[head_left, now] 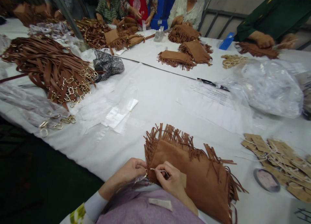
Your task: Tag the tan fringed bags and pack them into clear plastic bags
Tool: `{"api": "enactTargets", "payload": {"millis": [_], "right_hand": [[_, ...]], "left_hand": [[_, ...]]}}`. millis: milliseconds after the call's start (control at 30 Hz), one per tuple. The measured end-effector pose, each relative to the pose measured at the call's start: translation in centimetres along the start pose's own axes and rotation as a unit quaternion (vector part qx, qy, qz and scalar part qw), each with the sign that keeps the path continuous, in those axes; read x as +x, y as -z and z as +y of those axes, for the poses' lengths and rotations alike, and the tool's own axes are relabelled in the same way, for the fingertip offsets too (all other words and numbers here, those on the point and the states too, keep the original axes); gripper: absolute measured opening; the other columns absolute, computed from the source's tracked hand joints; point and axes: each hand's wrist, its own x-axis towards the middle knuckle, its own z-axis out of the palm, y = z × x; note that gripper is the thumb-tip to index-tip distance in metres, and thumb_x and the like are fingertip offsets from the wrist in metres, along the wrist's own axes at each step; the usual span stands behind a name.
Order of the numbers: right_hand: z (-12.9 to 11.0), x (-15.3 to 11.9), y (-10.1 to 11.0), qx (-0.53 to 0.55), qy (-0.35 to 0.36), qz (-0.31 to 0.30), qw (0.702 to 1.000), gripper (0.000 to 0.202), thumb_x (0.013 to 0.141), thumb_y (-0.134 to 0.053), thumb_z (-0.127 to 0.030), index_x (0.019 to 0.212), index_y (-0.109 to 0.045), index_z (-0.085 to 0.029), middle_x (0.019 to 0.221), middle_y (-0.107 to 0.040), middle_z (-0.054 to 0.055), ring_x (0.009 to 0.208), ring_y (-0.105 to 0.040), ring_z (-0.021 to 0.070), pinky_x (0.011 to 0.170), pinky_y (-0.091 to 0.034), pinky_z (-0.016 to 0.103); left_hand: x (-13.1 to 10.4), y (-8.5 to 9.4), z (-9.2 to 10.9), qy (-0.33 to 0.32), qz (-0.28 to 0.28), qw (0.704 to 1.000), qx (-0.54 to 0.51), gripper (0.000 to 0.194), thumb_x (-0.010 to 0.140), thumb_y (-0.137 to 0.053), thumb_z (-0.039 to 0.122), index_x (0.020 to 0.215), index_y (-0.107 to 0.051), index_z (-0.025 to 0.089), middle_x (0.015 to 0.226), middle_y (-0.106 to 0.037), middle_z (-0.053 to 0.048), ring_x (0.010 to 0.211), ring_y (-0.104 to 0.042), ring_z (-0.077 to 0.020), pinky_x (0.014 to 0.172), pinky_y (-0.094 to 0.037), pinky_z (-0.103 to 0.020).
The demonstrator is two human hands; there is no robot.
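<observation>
A brown fringed bag [194, 172] lies flat at the table's near edge, its fringe fanned out on the far and right sides. At its left corner my left hand [133, 170] pinches the bag's edge beside a small gold ring [146, 173]. Closed on a thin white string [155, 170], my right hand [171, 178] rests over the bag's near left part. A tan tag [183, 179] shows partly from beneath my right hand. Clear plastic wrap [138, 182] lies under my left hand.
Brown straps [48, 66] with gold clasps are heaped at the left. Tan tags with strings [279, 156] and a round dish [266, 180] lie at the right. Behind them is a plastic bag [269, 88]. Several people work across the table beside more fringed bags [176, 58].
</observation>
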Motion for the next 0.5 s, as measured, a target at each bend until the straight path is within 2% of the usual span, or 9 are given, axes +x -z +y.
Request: {"api": "enactTargets", "payload": {"millis": [100, 200, 500], "right_hand": [[0.1, -0.3, -0.3, -0.015, 0.035, -0.012, 0.999, 0.017, 0.082, -0.056, -0.025, 0.068, -0.065, -0.02, 0.059, -0.054, -0.002, 0.055, -0.051, 0.0104, 0.051, -0.037, 0.022], [-0.1, -0.4, -0.5, -0.025, 0.065, -0.012, 0.998, 0.017, 0.082, -0.056, -0.024, 0.067, -0.063, -0.02, 0.058, -0.053, -0.002, 0.056, -0.051, 0.0108, 0.051, -0.036, 0.022], [-1.0, -0.3, -0.7, -0.078, 0.115, -0.03, 0.99, 0.014, 0.082, -0.057, -0.018, 0.068, -0.062, -0.019, 0.059, -0.053, -0.001, 0.057, -0.051, 0.011, 0.053, -0.034, 0.022]], "left_hand": [[-0.1, 0.6, -0.6, 0.006, -0.011, 1.0, 0.004, 0.027, 0.06, -0.065, 0.029, 0.08, -0.066, 0.011, 0.063, -0.064, -0.001, 0.053, -0.051, -0.0106, 0.053, -0.034, -0.022], [-0.2, 1.0, -0.8, 0.019, 0.004, 1.0, 0.023, 0.026, 0.062, -0.062, 0.03, 0.081, -0.065, 0.011, 0.057, -0.061, 0.002, 0.048, -0.047, -0.0094, 0.049, -0.03, -0.022], [-0.8, 1.2, -0.5, 0.03, 0.014, 0.999, 0.004, 0.032, 0.061, -0.067, 0.033, 0.085, -0.065, 0.012, 0.06, -0.062, 0.001, 0.05, -0.048, -0.0098, 0.05, -0.03, -0.022]]}}
